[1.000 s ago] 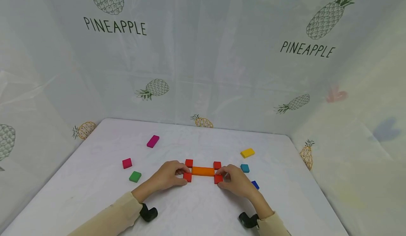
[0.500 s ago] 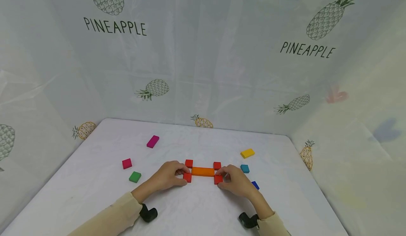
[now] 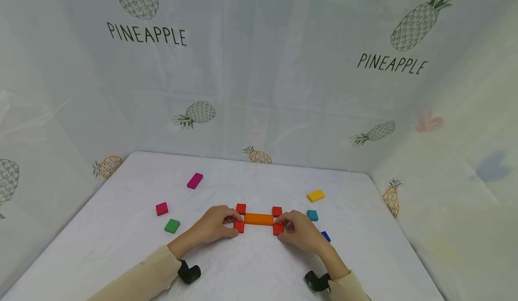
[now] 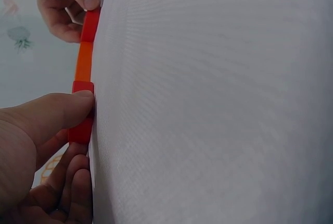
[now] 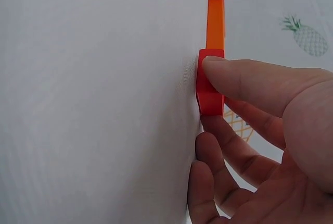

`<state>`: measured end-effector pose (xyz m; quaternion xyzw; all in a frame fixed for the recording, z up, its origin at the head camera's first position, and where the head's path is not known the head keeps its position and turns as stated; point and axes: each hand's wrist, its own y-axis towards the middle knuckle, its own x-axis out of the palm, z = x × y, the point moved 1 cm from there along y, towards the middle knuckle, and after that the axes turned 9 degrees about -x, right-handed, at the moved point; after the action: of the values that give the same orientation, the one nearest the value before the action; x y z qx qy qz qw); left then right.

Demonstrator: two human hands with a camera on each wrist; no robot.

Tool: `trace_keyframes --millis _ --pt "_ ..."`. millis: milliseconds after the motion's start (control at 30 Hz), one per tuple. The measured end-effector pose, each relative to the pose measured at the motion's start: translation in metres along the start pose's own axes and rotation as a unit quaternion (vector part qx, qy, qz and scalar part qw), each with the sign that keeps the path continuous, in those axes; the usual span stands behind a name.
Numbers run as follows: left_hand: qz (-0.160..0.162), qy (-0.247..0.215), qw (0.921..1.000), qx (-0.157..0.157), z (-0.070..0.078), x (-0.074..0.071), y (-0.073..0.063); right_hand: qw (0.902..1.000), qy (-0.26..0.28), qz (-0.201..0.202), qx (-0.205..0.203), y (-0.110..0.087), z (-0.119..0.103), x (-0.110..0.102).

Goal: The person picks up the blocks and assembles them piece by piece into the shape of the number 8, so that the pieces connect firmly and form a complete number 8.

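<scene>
An orange rectangular block (image 3: 259,219) lies flat on the table between red square blocks at its corners. My left hand (image 3: 215,223) pinches the near left red block (image 3: 239,227) between thumb and fingers; in the left wrist view its thumb (image 4: 57,110) presses the block's near face. On the other side, my right hand (image 3: 301,232) pinches the near right red block (image 3: 278,230), its thumb (image 5: 244,81) against the near face in the right wrist view. Behind them sit the far left red block (image 3: 241,209) and the far right red block (image 3: 277,211), untouched by the thumbs.
To the left lie a magenta block (image 3: 195,180), a crimson block (image 3: 162,209) and a green block (image 3: 172,226). A yellow block (image 3: 315,196), a teal block (image 3: 312,215) and a partly hidden blue block (image 3: 325,236) lie right. A pineapple-print curtain (image 3: 259,67) surrounds the white table (image 3: 243,274).
</scene>
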<state>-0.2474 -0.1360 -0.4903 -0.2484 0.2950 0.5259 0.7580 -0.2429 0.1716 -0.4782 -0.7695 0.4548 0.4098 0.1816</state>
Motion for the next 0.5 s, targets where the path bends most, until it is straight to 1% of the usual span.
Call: trace_keyframes --millis 233,500 --pt "-0.001 0.004 1.0000 0.007 -0.0014 0.0008 0.0002 1.0000 0.003 0.004 0.004 0.0003 0.0000 0.0001" --pt "-0.001 0.003 1.0000 0.005 -0.0018 0.0007 0.0005 1.0000 0.002 0.000 -0.005 0.0008 0.0016 -0.0015"
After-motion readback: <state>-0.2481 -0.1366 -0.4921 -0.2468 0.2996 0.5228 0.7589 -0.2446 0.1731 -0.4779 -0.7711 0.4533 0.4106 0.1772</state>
